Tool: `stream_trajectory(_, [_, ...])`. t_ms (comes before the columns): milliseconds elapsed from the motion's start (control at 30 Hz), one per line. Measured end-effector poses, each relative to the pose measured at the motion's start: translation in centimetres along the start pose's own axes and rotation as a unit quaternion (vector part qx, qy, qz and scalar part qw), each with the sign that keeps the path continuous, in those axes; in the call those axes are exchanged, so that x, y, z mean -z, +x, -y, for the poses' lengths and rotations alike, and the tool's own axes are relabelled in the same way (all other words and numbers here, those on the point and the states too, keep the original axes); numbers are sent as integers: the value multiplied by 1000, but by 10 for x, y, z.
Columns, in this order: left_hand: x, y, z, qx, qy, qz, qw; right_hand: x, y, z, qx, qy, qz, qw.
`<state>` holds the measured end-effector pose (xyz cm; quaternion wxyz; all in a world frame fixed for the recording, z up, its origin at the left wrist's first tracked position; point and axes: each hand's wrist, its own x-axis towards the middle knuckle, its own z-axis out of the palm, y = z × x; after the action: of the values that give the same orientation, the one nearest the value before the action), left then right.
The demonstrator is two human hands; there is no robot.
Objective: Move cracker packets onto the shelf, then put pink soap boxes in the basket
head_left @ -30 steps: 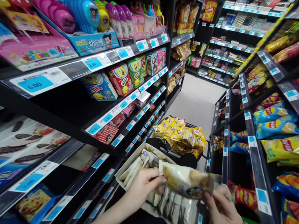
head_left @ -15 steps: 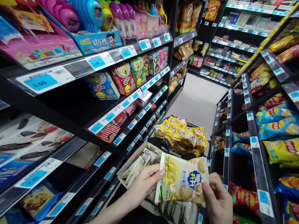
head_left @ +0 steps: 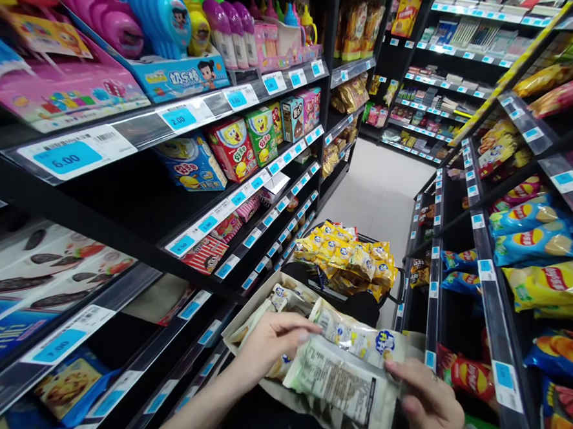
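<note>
Snack bag hung back-side up over a box, pinched by the left hand and apparently steadied by the right hand, whose blurred grip was unclear.

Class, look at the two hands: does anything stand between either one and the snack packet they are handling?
Nothing visible does. The left hand meets the packet at its left end, and the right hand meets its right end. The open box is below, not between.
</note>
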<state>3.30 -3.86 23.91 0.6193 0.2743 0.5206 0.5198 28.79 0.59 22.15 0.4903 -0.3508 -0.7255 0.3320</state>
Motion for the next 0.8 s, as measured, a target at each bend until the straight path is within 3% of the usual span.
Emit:
stream_trajectory(167, [-4,2,-2,-28,-1,-8,1000,-16,-8,1,-144,40,-70,986])
stream_trajectory(333, [-5,1,-5,-58,48,-29,997,-25,-12,-2,-164,30,-116,979])
stream_trajectory(433, [-5,0,-4,-171,103,-56,978,-20,-10,-4,-92,-6,-118,989])
stream_trajectory(567, [-1,-6,-6,-317,214,-56,922,-5,0,3,62,-2,-52,997])
stream_trajectory(700, [6,-16,-16,-352,280,-7,893,9,6,12,146,-40,51,987])
stream_trajectory(800, [6,-19,-21,-328,279,5,903,7,5,14,131,-50,15,990])
